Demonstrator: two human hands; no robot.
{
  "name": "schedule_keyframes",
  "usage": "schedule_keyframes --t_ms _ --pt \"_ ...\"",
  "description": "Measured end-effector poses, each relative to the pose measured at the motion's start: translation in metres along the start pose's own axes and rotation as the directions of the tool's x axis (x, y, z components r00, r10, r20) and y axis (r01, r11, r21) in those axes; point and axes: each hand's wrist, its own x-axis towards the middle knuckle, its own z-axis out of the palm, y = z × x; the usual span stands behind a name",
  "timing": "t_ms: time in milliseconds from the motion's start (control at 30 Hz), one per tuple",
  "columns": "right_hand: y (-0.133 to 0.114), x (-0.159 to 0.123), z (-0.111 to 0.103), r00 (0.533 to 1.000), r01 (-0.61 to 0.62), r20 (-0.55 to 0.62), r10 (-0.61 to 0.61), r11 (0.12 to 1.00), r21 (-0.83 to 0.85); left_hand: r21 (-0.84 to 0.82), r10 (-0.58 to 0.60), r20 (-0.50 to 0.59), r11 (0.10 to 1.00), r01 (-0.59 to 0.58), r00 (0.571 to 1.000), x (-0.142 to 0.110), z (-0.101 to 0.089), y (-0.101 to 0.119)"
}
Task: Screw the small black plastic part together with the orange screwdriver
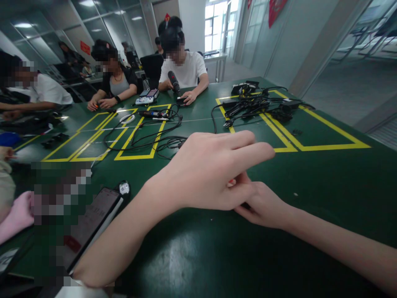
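My left hand (pixel 204 169) reaches across from the lower left, held above the green table (pixel 325 186). Its thumb and curled fingers close toward my right hand (pixel 263 203), while the upper fingers point right. My right hand comes from the right side, with its fingers bent in and partly covered by the left. Between the hands a tiny orange and white piece (pixel 231 182) peeks out, too small and too covered to name. The two hands touch each other.
A phone (pixel 96 219) lies left of my left forearm. Black cables (pixel 248 105) heap up at the back right, and more cables (pixel 170 142) with a dark pen-like tool (pixel 153 114) lie mid-table. Yellow tape (pixel 335 147) marks rectangles. Several people sit across; one person (pixel 182 68) holds a power tool (pixel 173 80).
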Motion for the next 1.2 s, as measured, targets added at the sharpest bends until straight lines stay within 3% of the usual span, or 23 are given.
schedule_keyframes --t_ms 233,400,733,933,1200 --pt "0.001 -0.0014 0.0025 0.999 -0.048 0.006 0.048 0.998 -0.051 0.039 -0.003 -0.042 0.999 0.005 0.999 0.0002 0.0051 -0.0035" --pt "0.0009 -0.0004 0.0021 1.0 -0.02 -0.025 0.019 0.999 -0.036 -0.002 0.016 -0.018 1.0 -0.016 1.0 0.0004 0.0057 -0.004" --pt "0.0004 0.0016 -0.0004 0.997 -0.079 -0.007 0.079 0.997 0.003 -0.018 0.006 -0.027 1.0 -0.006 1.0 -0.0002 0.0053 -0.0059" --pt "0.001 0.0013 -0.0008 0.989 -0.137 0.062 0.136 0.99 0.015 0.009 -0.014 -0.037 1.0 0.014 0.999 -0.0004 0.0054 -0.0062" --pt "0.0018 0.0008 0.0001 0.993 -0.114 0.038 0.113 0.993 0.035 -0.009 0.009 -0.01 1.0 -0.009 1.0 0.0003 0.0043 -0.006"
